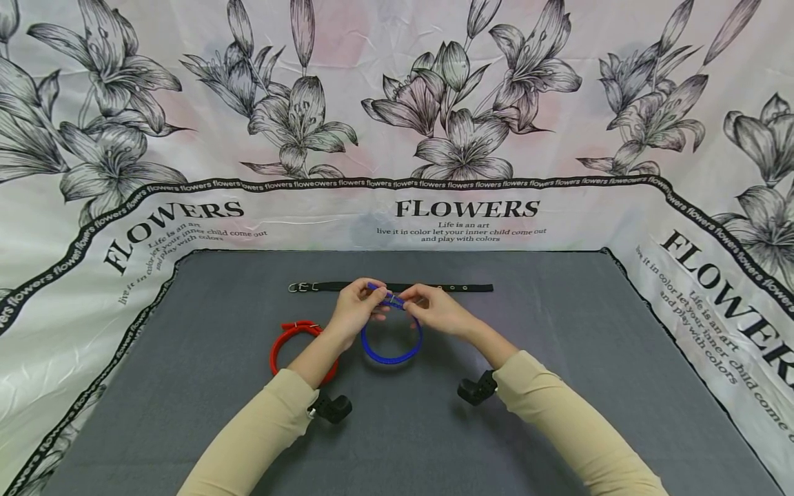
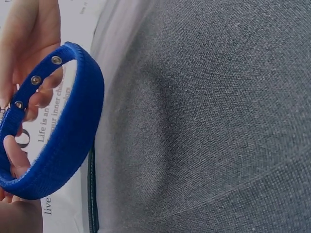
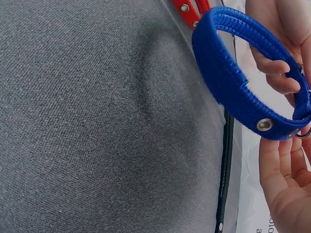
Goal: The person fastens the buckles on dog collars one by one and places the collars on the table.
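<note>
A blue collar (image 1: 392, 342) curled into a loop hangs a little above the grey table cloth (image 1: 558, 358). Both hands hold it at its top, where the buckle end is. My left hand (image 1: 358, 308) pinches the strap end from the left; my right hand (image 1: 433, 308) pinches it from the right. In the left wrist view the blue collar (image 2: 58, 131) shows metal eyelets, with fingers (image 2: 14, 155) behind it. In the right wrist view the blue collar (image 3: 238, 77) is gripped by fingers (image 3: 279, 167) near an eyelet.
A red collar (image 1: 290, 341) lies looped under my left forearm; the red collar (image 3: 187, 7) also shows in the right wrist view. A black collar (image 1: 459, 287) lies stretched flat behind the hands. A flower-printed cloth (image 1: 397, 138) rises around the table.
</note>
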`<state>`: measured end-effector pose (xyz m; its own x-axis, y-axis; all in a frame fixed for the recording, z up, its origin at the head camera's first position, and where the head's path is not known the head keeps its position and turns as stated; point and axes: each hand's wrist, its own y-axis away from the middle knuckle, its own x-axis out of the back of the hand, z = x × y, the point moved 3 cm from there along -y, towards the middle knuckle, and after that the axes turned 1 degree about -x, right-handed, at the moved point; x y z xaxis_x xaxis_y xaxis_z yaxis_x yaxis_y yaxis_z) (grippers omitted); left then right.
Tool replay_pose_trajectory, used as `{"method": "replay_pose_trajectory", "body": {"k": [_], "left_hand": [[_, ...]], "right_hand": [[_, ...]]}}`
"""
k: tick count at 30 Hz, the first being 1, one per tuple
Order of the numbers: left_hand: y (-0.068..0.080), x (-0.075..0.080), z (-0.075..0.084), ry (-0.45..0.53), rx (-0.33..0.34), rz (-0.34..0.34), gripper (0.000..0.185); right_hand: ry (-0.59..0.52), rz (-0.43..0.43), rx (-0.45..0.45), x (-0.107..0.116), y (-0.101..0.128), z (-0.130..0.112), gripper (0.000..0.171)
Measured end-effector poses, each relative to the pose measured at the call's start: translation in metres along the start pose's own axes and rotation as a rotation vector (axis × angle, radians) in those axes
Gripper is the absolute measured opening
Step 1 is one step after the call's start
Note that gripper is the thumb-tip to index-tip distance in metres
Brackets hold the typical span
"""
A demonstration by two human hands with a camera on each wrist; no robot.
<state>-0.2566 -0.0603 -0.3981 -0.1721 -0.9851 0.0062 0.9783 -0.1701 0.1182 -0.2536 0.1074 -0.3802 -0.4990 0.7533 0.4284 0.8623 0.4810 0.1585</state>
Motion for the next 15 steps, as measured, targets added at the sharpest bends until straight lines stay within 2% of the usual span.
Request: {"method": "replay_pose_trajectory", "body": {"k": [9, 15], "left_hand": [[-0.012, 0.006, -0.014, 0.055, -0.015, 0.021, 0.034], [-0.015, 0.006, -0.017, 0.064, -0.032, 0.039, 0.031]], "right_hand": [[-0.030, -0.027, -0.008, 0.000, -0.016, 0.027, 0.030], [-0.089, -0.034, 0.009, -0.001, -0.017, 0.034, 0.033]]}}
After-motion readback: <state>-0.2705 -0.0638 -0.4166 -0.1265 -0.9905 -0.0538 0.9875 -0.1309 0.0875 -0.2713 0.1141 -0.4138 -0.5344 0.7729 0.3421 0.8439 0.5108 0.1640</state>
